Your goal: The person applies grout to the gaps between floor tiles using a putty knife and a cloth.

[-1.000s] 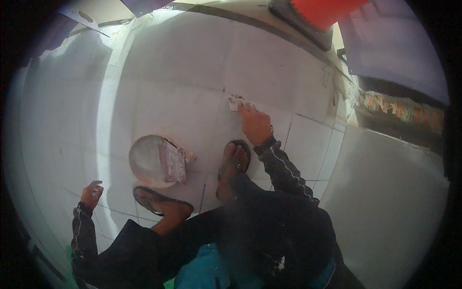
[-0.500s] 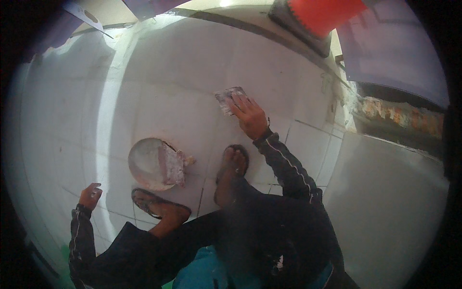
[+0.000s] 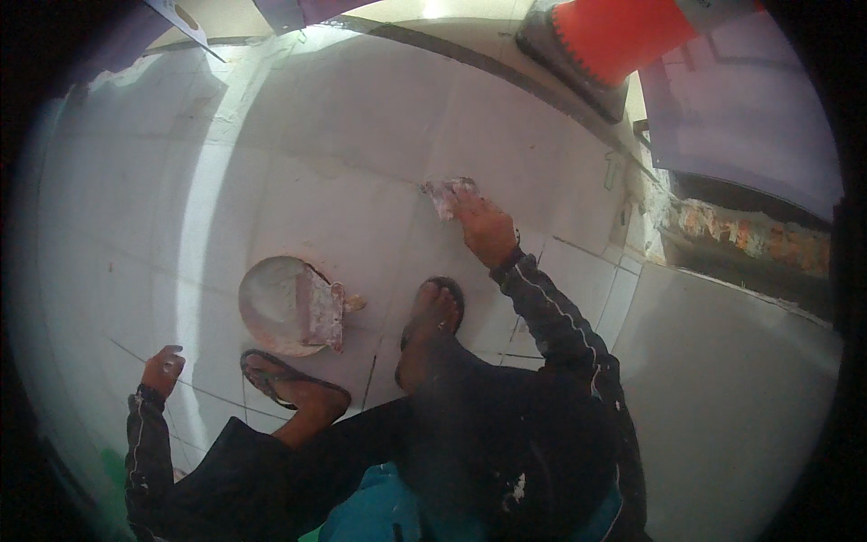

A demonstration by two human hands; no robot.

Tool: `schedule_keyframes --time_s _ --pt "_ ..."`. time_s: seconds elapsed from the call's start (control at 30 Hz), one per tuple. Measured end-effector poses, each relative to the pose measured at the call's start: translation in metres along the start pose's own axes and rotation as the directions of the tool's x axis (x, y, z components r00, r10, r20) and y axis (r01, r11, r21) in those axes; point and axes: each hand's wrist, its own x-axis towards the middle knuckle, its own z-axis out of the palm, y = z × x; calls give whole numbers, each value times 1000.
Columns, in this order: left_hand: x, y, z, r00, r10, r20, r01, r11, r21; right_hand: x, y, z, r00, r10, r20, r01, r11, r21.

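In my right hand (image 3: 488,228) is a flat, square-edged pad smeared with whitish and pinkish paste (image 3: 449,197); its exact kind does not show. The pad is at the tiled floor, its near part covered by my fingers. My left hand (image 3: 163,370) holds nothing visible; it hangs over the floor at the left with fingers loosely bent and apart. Between my hands and just ahead of my feet sits a round bowl (image 3: 269,307) of pale paste. A paste-coated scraper (image 3: 321,312) lies over the bowl's right side, its short handle pointing right.
Pale tiles (image 3: 361,126) with dark joints cover the floor, crossed by a bright light strip. My sandalled feet (image 3: 433,316) stand near the bowl. An orange cone (image 3: 623,36) on a dark base is at the far right. A broken edge (image 3: 741,226) runs along the right.
My right hand has drawn the pad slightly right and nearer, and the pad now looks more tilted. My left hand has barely shifted. The bowl and scraper stay put.
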Motion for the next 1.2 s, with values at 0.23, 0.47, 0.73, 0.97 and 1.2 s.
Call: schedule_keyframes --time_s 0.23,0.47,0.73,0.97,1.2 --pt "4 18 -6 1000 31 5 -31 998 53 41 5 9 969 244 42 -247 964 97" --pt "3 21 -3 999 39 35 -41 998 40 52 -44 4 950 243 197 -241 970 -35" --pt "1 19 0 999 29 30 -30 999 31 28 -44 -1 979 187 85 -194 977 86" --pt "-2 10 2 999 31 28 -32 999 31 88 27 -7 929 368 34 -368 930 -4" --pt "-8 23 5 998 25 59 -28 998 52 127 39 29 954 298 -22 -299 954 -16"
